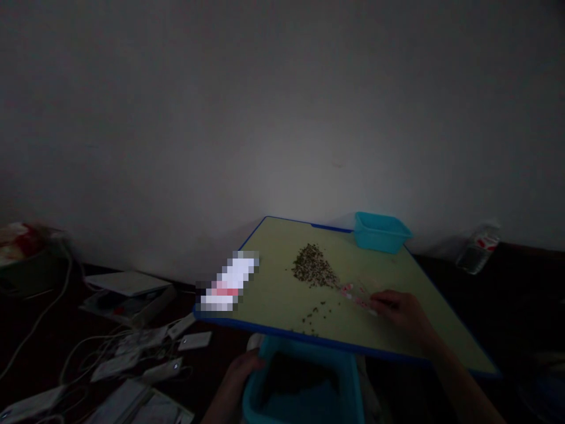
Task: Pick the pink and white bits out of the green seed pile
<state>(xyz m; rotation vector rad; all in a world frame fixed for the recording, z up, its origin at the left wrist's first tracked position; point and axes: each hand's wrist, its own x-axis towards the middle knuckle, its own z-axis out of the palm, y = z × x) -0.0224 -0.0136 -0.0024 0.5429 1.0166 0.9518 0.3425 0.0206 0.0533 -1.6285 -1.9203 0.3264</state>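
Left of the board (265, 271): a box (132, 284), white cables (66, 274) and white devices (195, 341). Right: a water bottle (479, 248), tilted. A bright screen (230, 282), blurred, occupies the board's left edge.

Near tub (358, 383): below the board's front edge, dark contents inside. My left hand (242, 366) touches its left rim; finger closure cannot be determined. Far tub (382, 235): board's far right corner, contents not visible.

Grain pile (312, 266): mid-board, with strays toward the front edge. My right hand (397, 309) pinches a clear, pink-patterned strip (348, 288), fingers closed, tip at the pile. Board: pale, blue-edged, before a plain wall (265, 118); lighting is dim.
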